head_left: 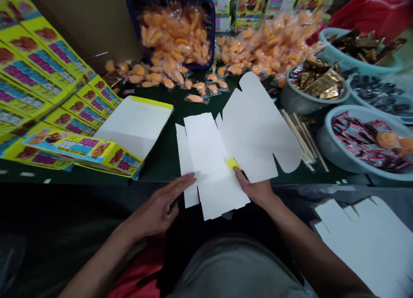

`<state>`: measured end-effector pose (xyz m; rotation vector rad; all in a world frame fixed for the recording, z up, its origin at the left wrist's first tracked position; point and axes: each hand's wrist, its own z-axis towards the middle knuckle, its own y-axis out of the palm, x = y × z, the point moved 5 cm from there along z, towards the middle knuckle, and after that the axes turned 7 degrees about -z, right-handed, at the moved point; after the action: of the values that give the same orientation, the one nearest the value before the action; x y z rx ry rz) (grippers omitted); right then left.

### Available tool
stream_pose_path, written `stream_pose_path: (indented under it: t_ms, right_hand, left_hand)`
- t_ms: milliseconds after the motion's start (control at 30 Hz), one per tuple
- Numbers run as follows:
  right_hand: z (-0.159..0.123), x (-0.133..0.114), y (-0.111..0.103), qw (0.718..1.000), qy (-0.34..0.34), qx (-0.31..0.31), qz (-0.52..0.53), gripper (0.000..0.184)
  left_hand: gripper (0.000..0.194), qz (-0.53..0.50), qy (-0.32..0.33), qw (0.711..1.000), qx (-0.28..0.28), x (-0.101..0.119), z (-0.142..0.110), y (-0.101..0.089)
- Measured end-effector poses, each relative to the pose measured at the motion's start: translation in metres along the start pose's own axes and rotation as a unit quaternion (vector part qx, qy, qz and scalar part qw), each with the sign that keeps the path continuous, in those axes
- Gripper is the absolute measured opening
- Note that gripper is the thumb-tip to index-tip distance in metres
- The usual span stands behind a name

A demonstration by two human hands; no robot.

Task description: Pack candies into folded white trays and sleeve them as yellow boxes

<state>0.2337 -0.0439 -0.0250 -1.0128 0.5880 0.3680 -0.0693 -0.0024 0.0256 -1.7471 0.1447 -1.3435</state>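
Observation:
A flat cardboard box blank (pixel 209 160), white side up, lies partly over the table's front edge with its slotted flaps spread. My right hand (pixel 256 189) grips it by a right-hand fold, thumb on top beside a small yellow tab and the other fingers hidden underneath. The fingers of my left hand (pixel 164 205) stretch out across the narrow left panel, touching it. Just left of the blank stands an open box (pixel 132 121), white inside with a yellow printed rim.
Stacked printed boxes (pixel 35 74) rise at left. A blue basket (pixel 129 22) holds orange wrapped pieces, with more heaped beside it. At right are tubs, including one of red-and-black packets (pixel 358 138), wooden sticks (pixel 305 138) and more blanks (pixel 368 242).

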Motion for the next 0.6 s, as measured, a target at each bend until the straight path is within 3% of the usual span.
stream_pose_path:
  t_ms: [167, 300, 400, 500, 600]
  right_hand:
    - [0.001, -0.004, -0.003, 1.000, -0.003, -0.021, -0.008, 0.038]
    - [-0.001, -0.003, -0.004, 0.999, 0.004, -0.047, -0.007, 0.038]
    - [0.000, -0.005, -0.004, 0.995, -0.024, -0.097, 0.007, 0.037]
    - [0.002, -0.006, -0.004, 0.989, -0.028, -0.145, 0.003, 0.038]
    - [-0.001, -0.007, 0.001, 0.982, -0.020, -0.187, -0.021, 0.049]
  left_hand:
    - [0.036, -0.084, 0.058, 0.987, 0.121, -0.016, 0.005, 0.001]
    - [0.012, -0.204, 0.027, 0.957, 0.206, -0.028, 0.013, 0.006]
    - [0.006, -0.296, -0.026, 0.919, 0.261, -0.033, 0.019, 0.011]
    - [0.011, -0.358, -0.076, 0.891, 0.269, -0.036, 0.023, 0.014]
    - [0.017, -0.341, -0.092, 0.896, 0.268, -0.034, 0.026, 0.013]
